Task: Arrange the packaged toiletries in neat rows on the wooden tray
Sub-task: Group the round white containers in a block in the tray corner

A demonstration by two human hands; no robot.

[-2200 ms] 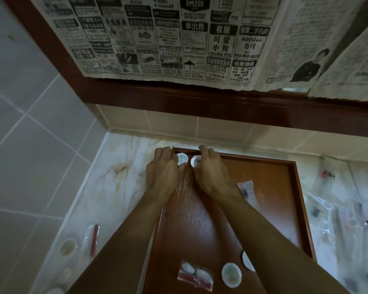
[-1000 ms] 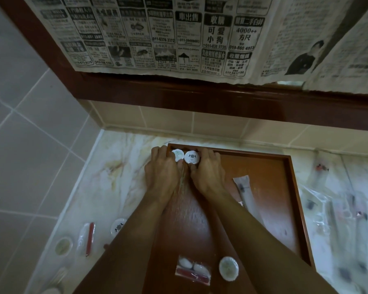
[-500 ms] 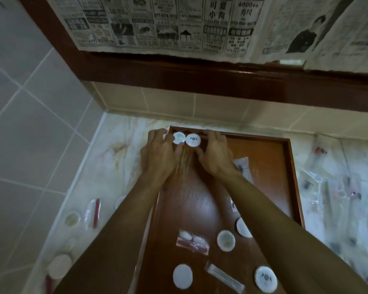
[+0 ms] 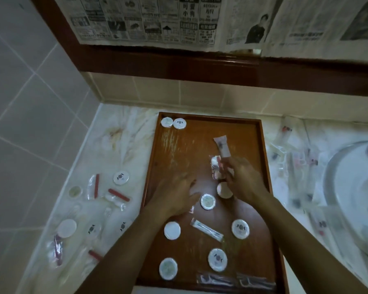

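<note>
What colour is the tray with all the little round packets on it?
The tray is reddish-brown wood with pale scuffed streaks, seen in the head view.

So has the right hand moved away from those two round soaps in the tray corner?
Yes. The right hand has pulled back from the two round soaps toward the middle of the tray, now pinching a clear packet.

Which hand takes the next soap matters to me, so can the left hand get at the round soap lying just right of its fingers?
Probably yes: the left hand hovers open beside that round soap, with bare wooden tray between them.
</note>
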